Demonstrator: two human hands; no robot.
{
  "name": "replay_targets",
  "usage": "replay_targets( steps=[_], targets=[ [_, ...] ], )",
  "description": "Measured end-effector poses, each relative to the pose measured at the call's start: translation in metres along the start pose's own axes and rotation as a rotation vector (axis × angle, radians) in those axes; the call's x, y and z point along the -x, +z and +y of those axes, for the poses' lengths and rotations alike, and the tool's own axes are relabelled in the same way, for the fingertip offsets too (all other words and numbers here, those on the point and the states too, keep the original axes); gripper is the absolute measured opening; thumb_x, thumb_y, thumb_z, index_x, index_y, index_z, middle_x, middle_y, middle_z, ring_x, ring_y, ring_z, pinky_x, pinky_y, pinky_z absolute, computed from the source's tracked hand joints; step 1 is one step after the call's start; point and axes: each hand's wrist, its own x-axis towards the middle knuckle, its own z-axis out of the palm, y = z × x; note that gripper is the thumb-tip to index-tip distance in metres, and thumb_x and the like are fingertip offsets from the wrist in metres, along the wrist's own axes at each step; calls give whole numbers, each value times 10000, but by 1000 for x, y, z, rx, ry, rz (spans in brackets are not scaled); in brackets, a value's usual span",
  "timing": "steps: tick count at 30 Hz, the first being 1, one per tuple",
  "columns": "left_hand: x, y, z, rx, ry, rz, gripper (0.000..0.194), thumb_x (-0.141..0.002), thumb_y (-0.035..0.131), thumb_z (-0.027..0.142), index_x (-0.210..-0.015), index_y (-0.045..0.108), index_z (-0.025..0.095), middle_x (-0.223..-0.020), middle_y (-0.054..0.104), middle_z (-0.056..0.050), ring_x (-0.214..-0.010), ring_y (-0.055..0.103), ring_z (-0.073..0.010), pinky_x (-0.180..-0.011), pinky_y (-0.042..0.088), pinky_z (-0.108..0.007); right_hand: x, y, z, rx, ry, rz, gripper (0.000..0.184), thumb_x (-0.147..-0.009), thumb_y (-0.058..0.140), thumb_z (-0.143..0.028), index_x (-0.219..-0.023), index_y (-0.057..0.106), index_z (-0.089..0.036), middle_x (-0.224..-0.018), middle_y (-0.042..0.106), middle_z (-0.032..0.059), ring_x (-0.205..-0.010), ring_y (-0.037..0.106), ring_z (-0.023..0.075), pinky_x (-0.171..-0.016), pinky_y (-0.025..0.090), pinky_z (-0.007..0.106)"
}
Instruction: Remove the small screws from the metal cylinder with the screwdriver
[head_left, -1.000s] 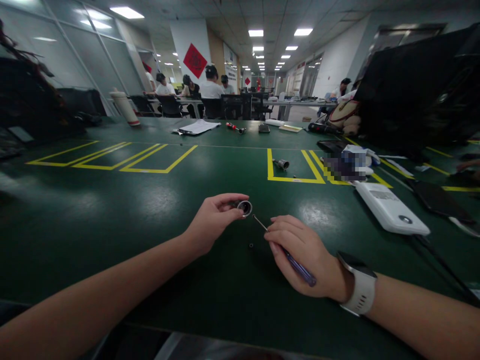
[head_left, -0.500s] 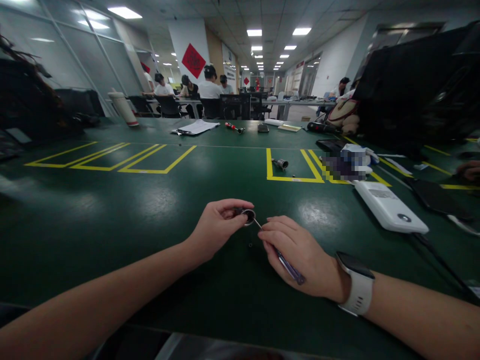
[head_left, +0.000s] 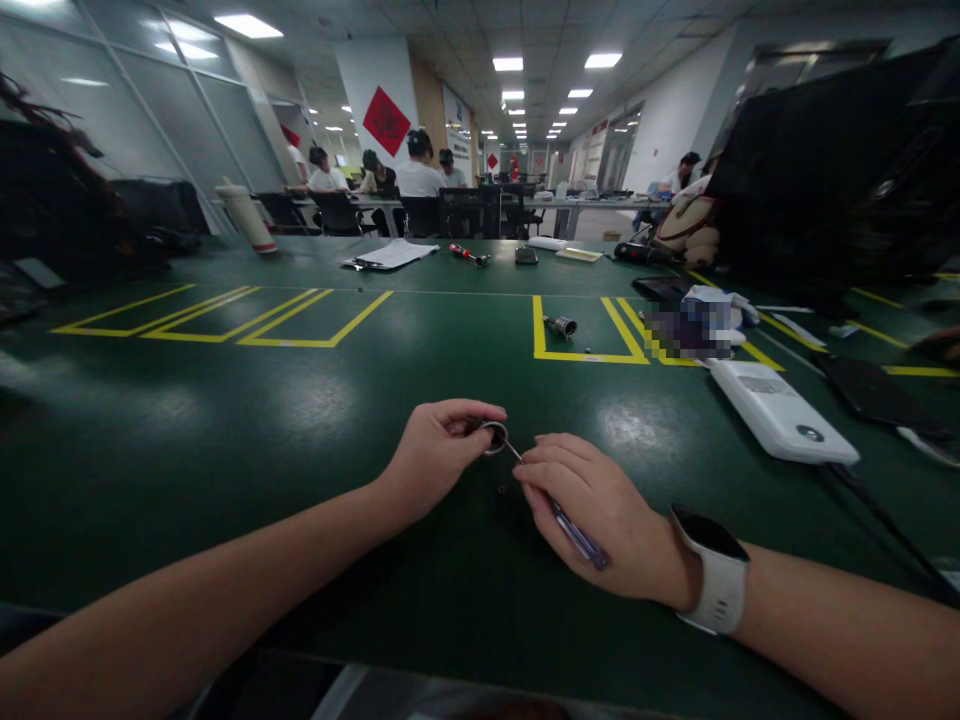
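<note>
My left hand [head_left: 437, 453] pinches a small round metal cylinder part [head_left: 493, 437] just above the green table [head_left: 225, 430], its open end turned toward the right. My right hand [head_left: 592, 510] grips a thin screwdriver with a purple handle [head_left: 574, 533]; its metal shaft reaches up-left and the tip sits at the part's opening. A tiny dark screw [head_left: 501, 489] lies on the table between the two hands. A white watch [head_left: 712, 570] is on my right wrist.
A second metal cylinder [head_left: 561, 325] lies in a yellow-taped box farther back. A white device [head_left: 780, 412] and dark cables sit at right. Papers [head_left: 394, 254], a red-handled tool [head_left: 469, 254] and a bottle [head_left: 247, 215] stand at the far edge. People sit at distant tables.
My right hand has moved left, bringing the screwdriver tip from beside the part into its opening. My left hand lowered slightly with the part.
</note>
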Motion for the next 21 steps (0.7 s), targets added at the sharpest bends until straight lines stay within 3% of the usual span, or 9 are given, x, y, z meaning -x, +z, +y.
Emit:
replay_targets(
  steps=[2,7,10,14,21],
  targets=[
    [-2,-2,0,6,-15,13,219,-638,683,133,-856,680,144,-847,713,-44,-784,655,-172,-732,517,-299,0,-2,2,-141,94,40,174,-860,458,-121,-961,590,-172,-888,680,79,-886,627,203,-899,479,434],
    [-12,-12,0,131,-22,125,354,-583,729,69,-906,607,147,-993,688,-50,-916,635,-175,-837,492,-315,2,-3,16,-673,542,11,238,-893,449,-241,-742,621,-173,-711,671,32,-774,644,180,-853,487,397],
    [-16,-17,0,154,-23,135,373,-589,748,96,-938,625,137,-940,689,-56,-904,637,-189,-844,491,-334,4,1,25,-902,631,17,256,-888,455,-260,-703,608,-170,-633,645,6,-684,624,160,-824,488,387],
    [-16,-18,4,229,-50,96,328,-672,715,110,-988,633,141,-958,685,-69,-868,652,-179,-790,521,-294,6,4,27,-934,649,-2,251,-879,467,-248,-690,614,-171,-616,636,-4,-662,607,148,-825,478,374],
    [-15,-15,9,439,-77,89,233,-748,613,16,-956,604,121,-928,662,-61,-859,672,-183,-818,547,-311,-5,-2,19,-741,660,-100,257,-859,450,-258,-693,620,-160,-645,641,24,-700,612,169,-854,465,395]
  ],
)
